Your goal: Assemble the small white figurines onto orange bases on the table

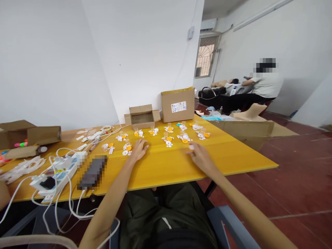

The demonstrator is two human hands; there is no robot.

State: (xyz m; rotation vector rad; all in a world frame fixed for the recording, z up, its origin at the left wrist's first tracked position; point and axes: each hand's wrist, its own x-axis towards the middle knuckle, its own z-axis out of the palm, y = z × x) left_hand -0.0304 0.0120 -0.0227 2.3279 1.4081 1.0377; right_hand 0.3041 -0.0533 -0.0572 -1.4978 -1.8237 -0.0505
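Observation:
My left hand (139, 149) lies on the yellow tabletop with its fingers loosely stretched out and apart, holding nothing. Just left of it sits a small cluster with an orange plastic disc (129, 148) and a white disc (125, 152). My right hand (201, 157) is smeared by motion, its fingertips closed on a small white round piece (191, 147). Beyond that hand are an orange disc (185, 141) and another orange disc (206, 135) among small white parts. Several similar clusters with clear cups spread across the table, one including a teal piece (178, 124).
A white power strip (63, 176) with tangled cables and a pixelated dark device (92, 172) lie at left. An open carton (142, 119) and a taller cardboard box (178, 105) stand at the back. Another person (267, 84) sits at far right. The table's edge (259, 168) ends at right.

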